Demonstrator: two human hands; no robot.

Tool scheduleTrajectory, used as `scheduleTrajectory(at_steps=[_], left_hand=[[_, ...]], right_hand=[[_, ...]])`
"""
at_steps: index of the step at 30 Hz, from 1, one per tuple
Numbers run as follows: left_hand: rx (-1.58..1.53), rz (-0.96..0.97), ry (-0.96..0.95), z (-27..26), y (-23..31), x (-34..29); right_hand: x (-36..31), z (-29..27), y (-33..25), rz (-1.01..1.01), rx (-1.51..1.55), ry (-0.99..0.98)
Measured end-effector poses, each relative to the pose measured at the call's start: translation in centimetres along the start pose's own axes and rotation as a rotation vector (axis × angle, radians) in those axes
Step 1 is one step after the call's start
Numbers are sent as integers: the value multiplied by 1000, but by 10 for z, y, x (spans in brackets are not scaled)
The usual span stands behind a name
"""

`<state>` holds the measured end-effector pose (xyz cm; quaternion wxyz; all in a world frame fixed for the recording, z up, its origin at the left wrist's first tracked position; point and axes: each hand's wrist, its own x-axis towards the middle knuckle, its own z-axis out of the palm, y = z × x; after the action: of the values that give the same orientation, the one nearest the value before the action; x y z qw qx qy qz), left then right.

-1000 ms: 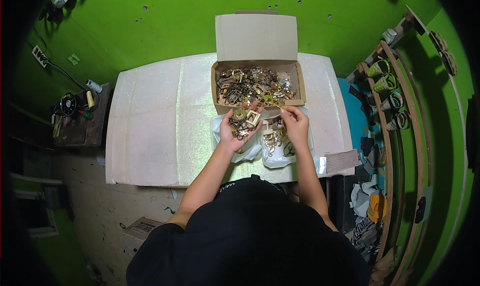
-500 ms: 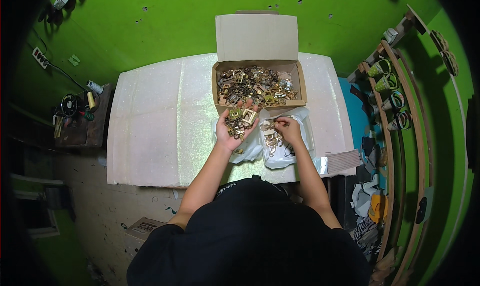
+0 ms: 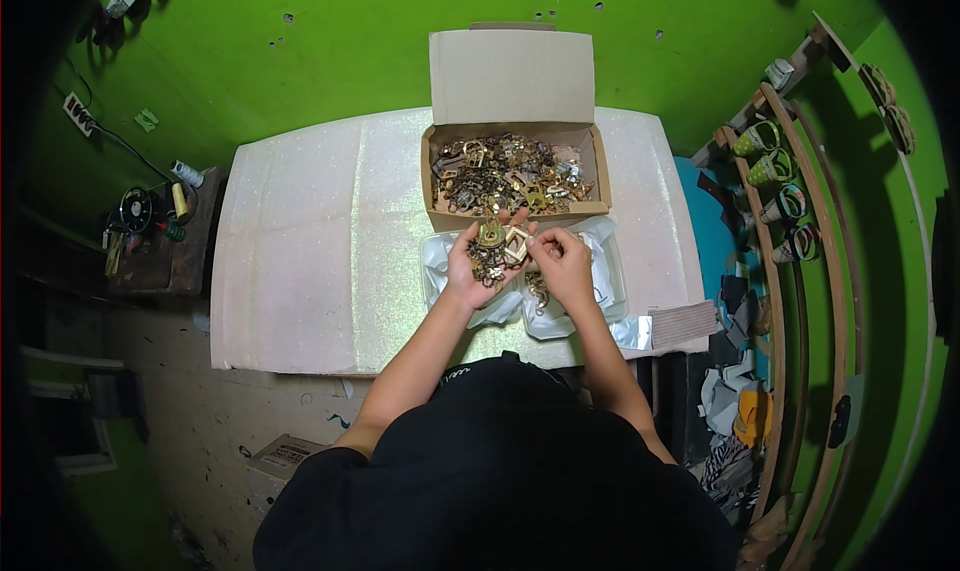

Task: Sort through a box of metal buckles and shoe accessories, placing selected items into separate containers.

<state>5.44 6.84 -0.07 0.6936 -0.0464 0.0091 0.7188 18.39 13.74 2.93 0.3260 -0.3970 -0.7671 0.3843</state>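
Palm up, my left hand (image 3: 460,275) cups a heap of small metal fittings (image 3: 487,267), with a pale gold square buckle (image 3: 516,245) and a round brass-coloured piece (image 3: 491,235) on top. Beside the square buckle my right hand (image 3: 567,269) has its fingertips pinched together; what is between them is too small to make out. Beneath both hands stand two plastic-lined trays, the left tray (image 3: 436,254) and the right tray (image 3: 612,283). Metal pieces (image 3: 538,289) lie in the right one, partly covered by my right hand.
Behind the trays an open cardboard box (image 3: 603,171) holds many mixed metal fittings, its lid raised. A ribbed grey-brown piece (image 3: 684,324) lies at the table's right edge. Wooden racks (image 3: 775,231) with sandals line the right wall. A small bench (image 3: 165,261) stands left.
My right hand has moved left and up from the right tray to the edge of my left palm. My left hand, with its heap of fittings, has shifted slightly right.
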Motion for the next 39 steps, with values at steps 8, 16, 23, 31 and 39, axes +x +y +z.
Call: scheduleTrajectory(at_steps=[8, 16, 23, 31, 39], left_hand=[[62, -11, -15, 0, -3, 0], [33, -2, -10, 2, -3, -1], [-40, -6, 2, 1, -1, -2], [-114, 58, -42, 9, 15, -6], [-120, 25, -35, 18, 11, -1]], right_hand=[[3, 5, 2, 221, 210, -52], [2, 2, 1, 352, 441, -84], [-1, -11, 5, 481, 733, -99], [-5, -40, 83, 647, 507, 139], [6, -8, 149, 542, 16, 118]])
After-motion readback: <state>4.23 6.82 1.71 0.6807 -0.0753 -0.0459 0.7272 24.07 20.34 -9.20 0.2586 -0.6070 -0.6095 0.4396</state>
